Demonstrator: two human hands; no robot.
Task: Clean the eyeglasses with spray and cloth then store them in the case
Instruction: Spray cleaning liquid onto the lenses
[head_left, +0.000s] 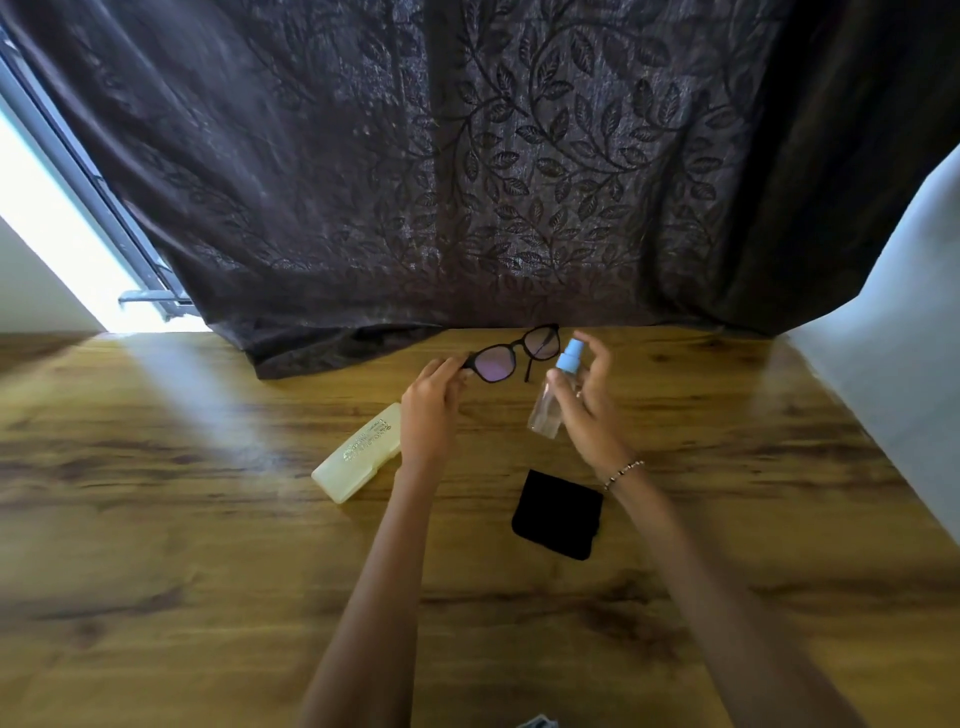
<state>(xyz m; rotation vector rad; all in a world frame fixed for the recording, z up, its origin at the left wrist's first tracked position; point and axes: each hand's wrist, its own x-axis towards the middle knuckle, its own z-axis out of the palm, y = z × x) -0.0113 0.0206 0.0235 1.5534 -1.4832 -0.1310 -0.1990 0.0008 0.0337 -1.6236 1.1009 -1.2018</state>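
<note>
Left hand (431, 410): fingers curled, pinched the near-left end of the eyeglasses frame; fingertips blurred, exact grip hard to make out.
Eyeglasses (511, 353): dark frame, held off the table (208, 519) in front of the curtain hem, tilted with the right lens higher; lenses showed a purple sheen. One temple arm hung down below the right lens. The other was hidden behind the left hand.
Right hand (589, 405): wrapped round the spray bottle, forefinger arched over the pump head. Could not tell whether it touched the head.
Spray bottle (553, 395): clear body, pale blue top, tilted with the nozzle toward the glasses, just beside the right lens. Far side of the body was covered by the palm; liquid level not readable.
Case (358, 454): pale yellowish, closed, flat on the table left of the left wrist. Its upper right corner ran behind the hand; lid printing illegible.
Cloth (558, 514): black, flat on the table between the forearms, touching neither.
Bracelet (623, 474): beaded, on the right wrist.
Curtain (467, 156): dark, leaf pattern, hem bunched on the table's far edge.
Bottom edge: a greyish item (540, 722) cut off by the frame, unidentifiable.
</note>
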